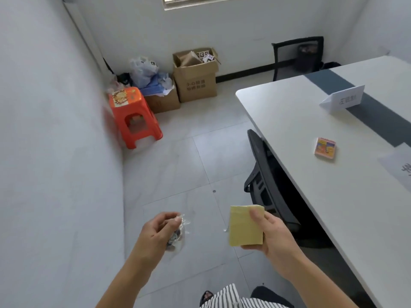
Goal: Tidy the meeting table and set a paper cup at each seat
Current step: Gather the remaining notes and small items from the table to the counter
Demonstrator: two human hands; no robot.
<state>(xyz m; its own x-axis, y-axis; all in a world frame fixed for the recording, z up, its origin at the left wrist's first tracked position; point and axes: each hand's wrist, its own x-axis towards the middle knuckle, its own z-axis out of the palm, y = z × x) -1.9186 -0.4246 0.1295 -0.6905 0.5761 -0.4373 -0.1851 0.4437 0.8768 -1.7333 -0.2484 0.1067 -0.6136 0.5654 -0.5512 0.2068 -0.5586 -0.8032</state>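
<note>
Head view, the only one. Left hand point(160, 227) pinches a crumpled clear wrapper point(182, 225) between thumb and fingertips; there is something dark inside it, can't tell what. Right hand point(270, 233) grips a yellow notepad point(243, 230), thumb on the top face, fingers curled underneath. Both hang over the floor point(178, 170), well apart from the left edge of the tabletop point(300, 134).

On the tabletop a folded name card point(343, 98) stands upright on the dark centre strip toward the far end. A small pink box point(325, 149) lies flat between the left edge and that strip. A printed sheet point(398, 167) is cut off at the frame's right side. A black chair point(264, 174) is tucked under the left edge and a second chair point(298, 56) stands at the far end. No paper cups in sight.

Step looks like clearing: both hands carry loose stuff off the tabletop. The far left room corner has an orange stool point(131, 114), an open cardboard box point(195, 78) and a plastic bag point(143, 70). No clear bin is visible, so the open box is my guess for the drop.

- Wrapper is light and slippery, so pinch it firmly or the contents may spill.
- Drop the wrapper first, which frees the left hand.
- Notepad looks unused, probably to store rather than bin.
- Pink box is left to collect.
- Leave the name card standing, since it likely marks a seat.
- Cups come after the surface is clear.

Task looks early.
</note>
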